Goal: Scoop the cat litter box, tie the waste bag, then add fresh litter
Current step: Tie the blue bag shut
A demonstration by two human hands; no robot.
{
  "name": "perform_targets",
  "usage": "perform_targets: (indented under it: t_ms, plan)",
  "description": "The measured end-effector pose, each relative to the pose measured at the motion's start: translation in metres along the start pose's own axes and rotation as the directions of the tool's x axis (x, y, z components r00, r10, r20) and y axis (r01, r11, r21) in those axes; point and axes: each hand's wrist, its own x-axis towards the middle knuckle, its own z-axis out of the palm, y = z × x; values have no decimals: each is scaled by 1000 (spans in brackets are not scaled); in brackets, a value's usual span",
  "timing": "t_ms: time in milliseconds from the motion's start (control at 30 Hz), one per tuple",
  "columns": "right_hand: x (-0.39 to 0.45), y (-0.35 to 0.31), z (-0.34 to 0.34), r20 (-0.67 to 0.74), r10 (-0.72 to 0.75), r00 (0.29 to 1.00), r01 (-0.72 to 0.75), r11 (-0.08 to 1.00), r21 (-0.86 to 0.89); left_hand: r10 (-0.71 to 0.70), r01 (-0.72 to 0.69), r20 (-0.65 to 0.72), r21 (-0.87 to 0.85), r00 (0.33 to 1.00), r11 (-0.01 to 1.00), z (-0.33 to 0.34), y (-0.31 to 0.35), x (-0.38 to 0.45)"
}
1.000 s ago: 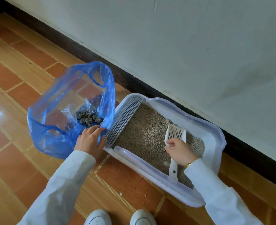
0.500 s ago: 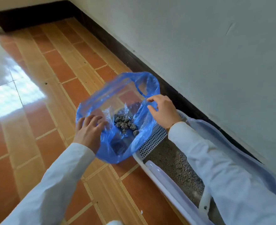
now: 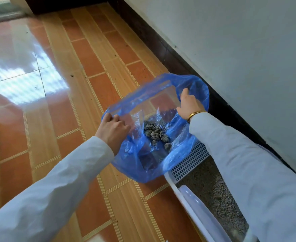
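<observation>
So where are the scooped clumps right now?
In the head view, the clumps lie inside the blue bag, between both hands, just left of the litter box.

Translucent blue waste bag (image 3: 142,165) holding grey clumps (image 3: 155,132). White litter box (image 3: 194,205) with a white grid panel (image 3: 190,161) and beige litter (image 3: 220,194). Orange-and-tan tiled floor (image 3: 91,67).

Both arms reach forward in white sleeves. The left hand (image 3: 113,130) is curled, pinching the bag (image 3: 138,165) rim; the right hand (image 3: 189,105) grips its far edge.
</observation>
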Motion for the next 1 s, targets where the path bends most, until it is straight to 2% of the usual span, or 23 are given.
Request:
perform_targets:
  t_ms: [67,100,133,200,333,433,500,667,733,767,867,1000]
  plan:
    - [0,2,0,9,2,1000,-1,998,-57,-22,21,-34,-30,999,999,-2,-4,2]
    - [0,3,0,3,-6,1000,6,998,-60,-43,34,-92,-99,995,994,-2,-7,2]
    - [-1,5,-1,-18,-21,1000,20,999,-39,-76,42,-160,-207,984,977,-1,-8,1]
    - [-4,9,-1,-105,-62,993,70,995,72,-179,71,-206,-443,962,894,-4,-10,-3]
    - [-14,6,-17,-301,-66,951,164,936,313,-342,26,-223,-805,913,593,-32,-12,-5]
    - [-29,-5,-45,-400,-41,915,227,874,430,-443,-14,-190,-929,876,371,-59,-11,-3]
    - [-37,-13,-63,-439,-23,898,257,837,483,-485,-27,-112,-984,867,177,-77,-13,0]
    - [-56,-31,-131,-605,1,796,378,781,498,-525,-224,-53,-937,849,-269,-146,-24,9]
    - [-63,-40,-169,-613,45,789,420,687,592,-475,-317,-61,-818,878,-480,-178,-32,17]
    - [-67,-45,-189,-597,64,800,437,620,652,-452,-327,-56,-769,890,-550,-195,-36,22]
    - [-79,-62,-243,-555,72,829,494,371,786,-453,-331,-16,-705,891,-627,-250,-41,29]
    - [-101,-82,-285,-551,-17,834,549,113,828,-464,-393,-40,-598,885,-698,-304,-46,25]
